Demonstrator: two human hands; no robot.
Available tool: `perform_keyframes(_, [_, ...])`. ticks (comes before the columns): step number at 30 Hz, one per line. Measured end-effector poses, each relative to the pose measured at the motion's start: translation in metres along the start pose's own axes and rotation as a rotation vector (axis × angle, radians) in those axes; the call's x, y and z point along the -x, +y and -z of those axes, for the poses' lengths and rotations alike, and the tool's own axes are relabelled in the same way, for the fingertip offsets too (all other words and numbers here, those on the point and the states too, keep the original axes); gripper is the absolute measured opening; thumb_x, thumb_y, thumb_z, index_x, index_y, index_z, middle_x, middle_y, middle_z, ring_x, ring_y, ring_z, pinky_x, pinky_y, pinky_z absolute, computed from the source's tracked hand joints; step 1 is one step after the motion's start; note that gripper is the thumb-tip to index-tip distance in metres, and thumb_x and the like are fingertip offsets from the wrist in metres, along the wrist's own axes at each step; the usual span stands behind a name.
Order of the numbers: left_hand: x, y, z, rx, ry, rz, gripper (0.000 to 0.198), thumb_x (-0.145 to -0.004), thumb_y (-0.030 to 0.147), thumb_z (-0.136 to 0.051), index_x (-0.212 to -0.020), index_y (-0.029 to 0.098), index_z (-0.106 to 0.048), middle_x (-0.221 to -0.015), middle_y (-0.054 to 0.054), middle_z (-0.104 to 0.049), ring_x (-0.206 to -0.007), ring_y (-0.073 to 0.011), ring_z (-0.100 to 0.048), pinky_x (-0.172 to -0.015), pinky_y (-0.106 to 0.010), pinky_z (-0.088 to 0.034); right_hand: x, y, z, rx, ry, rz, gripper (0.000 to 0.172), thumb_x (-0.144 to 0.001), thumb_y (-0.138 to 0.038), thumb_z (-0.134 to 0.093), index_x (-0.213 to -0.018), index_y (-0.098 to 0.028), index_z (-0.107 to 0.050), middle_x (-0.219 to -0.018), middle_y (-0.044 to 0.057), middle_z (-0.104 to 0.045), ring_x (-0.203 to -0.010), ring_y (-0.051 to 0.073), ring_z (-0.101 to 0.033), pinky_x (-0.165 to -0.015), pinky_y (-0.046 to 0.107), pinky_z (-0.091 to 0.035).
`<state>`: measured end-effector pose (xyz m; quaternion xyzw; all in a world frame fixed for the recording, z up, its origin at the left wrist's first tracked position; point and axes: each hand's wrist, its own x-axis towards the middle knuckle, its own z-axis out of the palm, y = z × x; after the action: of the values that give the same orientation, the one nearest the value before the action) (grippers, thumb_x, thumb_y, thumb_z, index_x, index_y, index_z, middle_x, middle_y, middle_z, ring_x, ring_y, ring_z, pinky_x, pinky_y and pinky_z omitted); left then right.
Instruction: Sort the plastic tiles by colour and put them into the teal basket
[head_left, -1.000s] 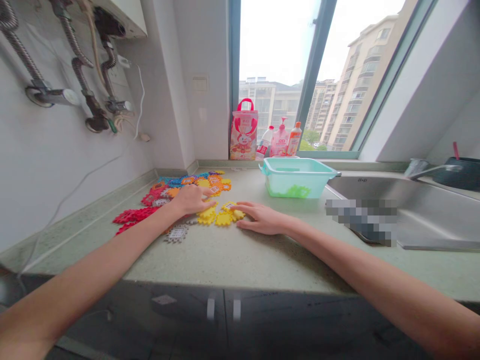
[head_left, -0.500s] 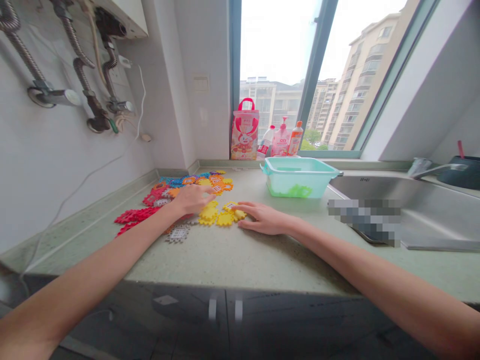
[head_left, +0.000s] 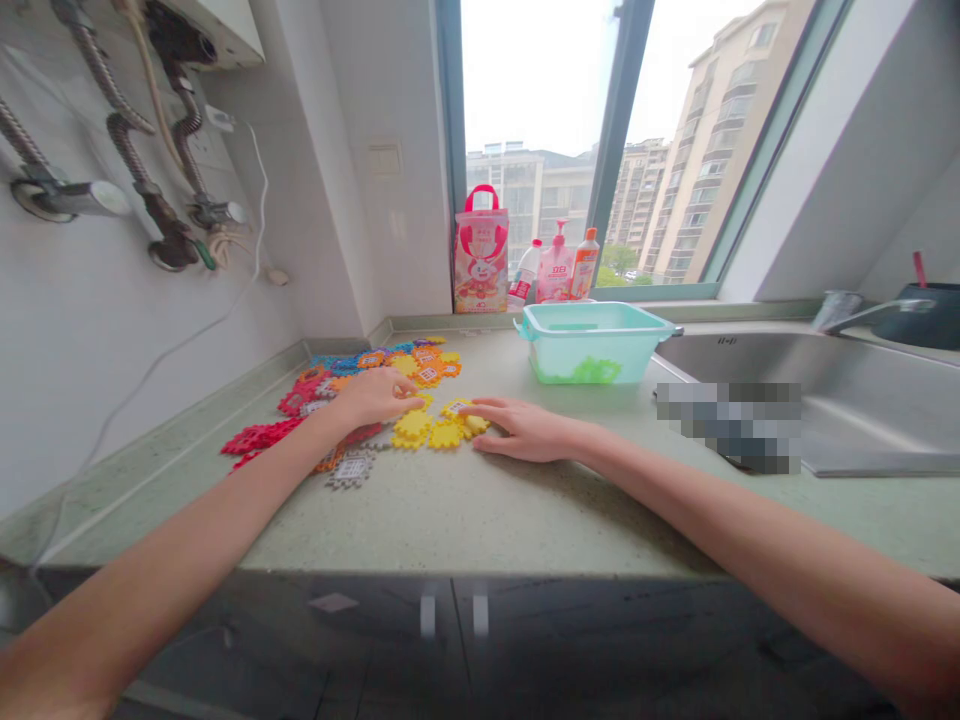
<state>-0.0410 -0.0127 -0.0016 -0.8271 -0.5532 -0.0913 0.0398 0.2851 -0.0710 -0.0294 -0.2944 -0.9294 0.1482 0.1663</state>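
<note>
Flat toothed plastic puzzle pieces lie spread on the green countertop [head_left: 450, 510]: red ones [head_left: 259, 437] at the left, orange and blue ones [head_left: 420, 365] farther back, yellow ones [head_left: 424, 430] in front. My left hand [head_left: 371, 395] rests on the pile, fingers curled down onto a yellow piece. My right hand [head_left: 521, 430] lies flat beside the yellow pieces, its fingertips touching one of them. A grey piece [head_left: 349, 468] lies alone nearer to me.
A mint plastic basin [head_left: 592, 340] with green pieces inside stands behind my right hand. A steel sink [head_left: 825, 400] and tap [head_left: 855, 312] are at the right. A pink bag [head_left: 480, 250] and bottles [head_left: 555, 272] stand on the window sill. Pipes and a cable run along the left wall.
My view has tipped slightly up and to the right. Both hands stay on the yellow pieces, which have barely shifted.
</note>
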Motion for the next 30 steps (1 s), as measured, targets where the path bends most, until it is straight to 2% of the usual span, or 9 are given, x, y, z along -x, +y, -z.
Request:
perform_keyframes(4, [0.002,0.004,0.003,-0.111,-0.028,0.073,0.069,-0.090,0.087,-0.060,-0.123,0.034,-0.089,-0.133,-0.007,-0.082,-0.117,-0.0372,-0.076,-0.085,-0.040,-0.055,0.000,-0.001,0.001,0.003,-0.006,-0.011,0.069,-0.110,-0.053,-0.063,-0.167,-0.015,-0.057,-0.170,0.023,-0.056,-0.155,0.038,-0.058,-0.132,0.054,-0.043])
perform_keyframes(7, [0.005,0.006,0.008,-0.159,-0.041,0.121,0.078,-0.085,0.094,-0.061,-0.126,0.032,-0.087,-0.129,-0.010,-0.083,-0.114,-0.0393,-0.077,-0.086,-0.040,-0.055,0.000,-0.001,0.001,-0.007,-0.006,-0.016,0.068,-0.110,-0.053,-0.063,-0.167,-0.016,-0.058,-0.170,0.023,-0.056,-0.155,0.038,-0.058,-0.132,0.055,-0.043])
perform_keyframes(10, [0.007,0.005,0.014,-0.181,-0.037,0.171,0.077,-0.091,0.093,-0.054,-0.120,0.030,-0.086,-0.116,-0.011,-0.085,-0.106,-0.0391,-0.078,-0.087,-0.042,-0.056,0.001,-0.002,0.002,-0.013,-0.008,-0.015,0.068,-0.109,-0.053,-0.064,-0.166,-0.016,-0.058,-0.170,0.023,-0.056,-0.155,0.039,-0.057,-0.132,0.055,-0.042])
perform_keyframes(13, [0.008,-0.003,0.015,-0.232,0.063,0.228,0.067,-0.098,0.083,-0.050,-0.116,0.029,-0.085,-0.109,-0.012,-0.084,-0.105,-0.0396,-0.078,-0.089,-0.044,-0.057,0.002,-0.002,0.002,-0.017,0.002,-0.013,0.067,-0.109,-0.053,-0.064,-0.166,-0.018,-0.059,-0.169,0.022,-0.057,-0.154,0.038,-0.058,-0.132,0.055,-0.043])
perform_keyframes(15, [0.004,-0.012,0.011,-0.264,0.167,0.199,0.059,-0.099,0.072,-0.056,-0.126,0.027,-0.082,-0.117,-0.013,-0.083,-0.114,-0.0394,-0.076,-0.093,-0.044,-0.058,0.002,-0.002,0.002,-0.022,0.010,-0.006,0.066,-0.109,-0.053,-0.064,-0.165,-0.018,-0.060,-0.169,0.022,-0.057,-0.154,0.038,-0.059,-0.131,0.054,-0.044])
perform_keyframes(17, [-0.003,-0.022,0.004,-0.255,0.223,0.121,0.061,-0.098,0.063,-0.060,-0.143,0.024,-0.076,-0.139,-0.016,-0.078,-0.130,-0.0382,-0.071,-0.105,-0.044,-0.057,0.002,-0.001,0.002,-0.022,0.012,0.004,0.065,-0.110,-0.053,-0.063,-0.164,-0.018,-0.060,-0.169,0.022,-0.057,-0.154,0.037,-0.059,-0.132,0.054,-0.043])
perform_keyframes(21, [-0.022,-0.040,-0.013,-0.169,0.122,0.023,0.071,-0.104,0.056,-0.052,-0.164,0.021,-0.060,-0.171,-0.017,-0.056,-0.156,-0.0359,-0.053,-0.128,-0.049,-0.041,0.002,0.002,0.000,-0.026,0.020,0.010,0.066,-0.109,-0.054,-0.064,-0.165,-0.019,-0.059,-0.170,0.022,-0.057,-0.155,0.037,-0.058,-0.132,0.056,-0.042])
perform_keyframes(24, [-0.031,-0.049,-0.019,-0.140,0.053,-0.038,0.064,-0.107,0.055,-0.047,-0.159,0.023,-0.066,-0.166,-0.014,-0.062,-0.155,-0.0335,-0.055,-0.130,-0.048,-0.037,0.002,0.003,-0.001,-0.029,0.026,0.006,0.066,-0.109,-0.054,-0.065,-0.164,-0.019,-0.060,-0.169,0.023,-0.057,-0.154,0.038,-0.059,-0.131,0.057,-0.044])
perform_keyframes(30, [-0.030,-0.051,-0.021,-0.110,0.140,-0.022,0.061,-0.100,0.062,-0.057,-0.143,0.024,-0.077,-0.144,-0.014,-0.077,-0.133,-0.0347,-0.071,-0.115,-0.043,-0.052,0.001,-0.002,0.001,-0.010,-0.011,-0.008,0.068,-0.110,-0.052,-0.062,-0.167,-0.015,-0.057,-0.171,0.023,-0.055,-0.155,0.038,-0.057,-0.132,0.055,-0.042])
